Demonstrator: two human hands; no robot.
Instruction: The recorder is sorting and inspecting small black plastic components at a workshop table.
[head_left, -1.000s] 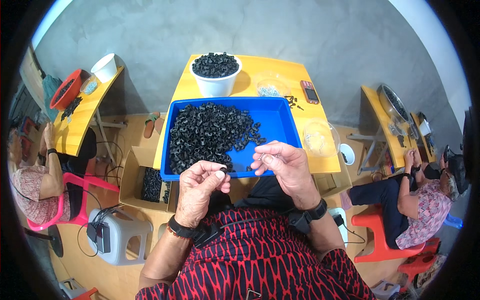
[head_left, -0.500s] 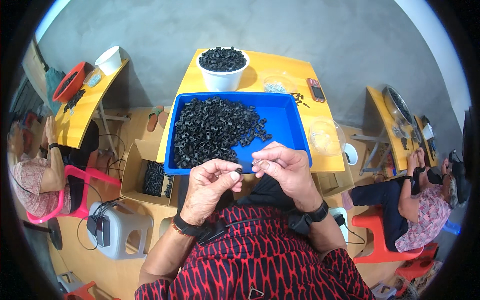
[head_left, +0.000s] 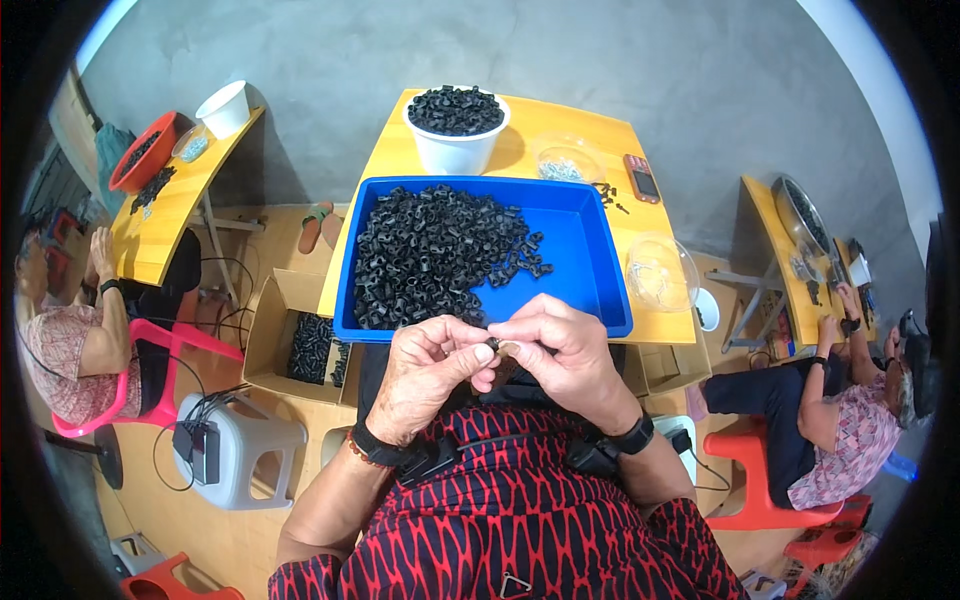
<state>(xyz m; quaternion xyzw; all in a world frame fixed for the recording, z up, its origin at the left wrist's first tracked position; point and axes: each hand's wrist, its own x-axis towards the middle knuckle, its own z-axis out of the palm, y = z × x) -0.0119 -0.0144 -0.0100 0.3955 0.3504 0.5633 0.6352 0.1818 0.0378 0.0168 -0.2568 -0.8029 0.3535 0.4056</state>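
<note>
Black parts (head_left: 430, 255) contrast with a bright blue tray (head_left: 580, 235), a yellow table (head_left: 600, 130) and a white bucket (head_left: 455, 153) against a grey wall (head_left: 650, 60), as red lattice on black patterns the person's shirt (head_left: 480, 520); a co-worker's top (head_left: 835, 460) bears pink-and-grey diamonds, with a hot-pink chair (head_left: 205, 345), an orange-red basin (head_left: 160, 153) and a red stool (head_left: 728, 445) adding colour.

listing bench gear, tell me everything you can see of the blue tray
The blue tray is a shallow, rectangular, plastic-looking box with a raised rim, lying on the yellow table by its near edge. Small black pieces heap its left side; bare floor shows at right. Whether the left hand or right hand touches it is unclear.
</note>
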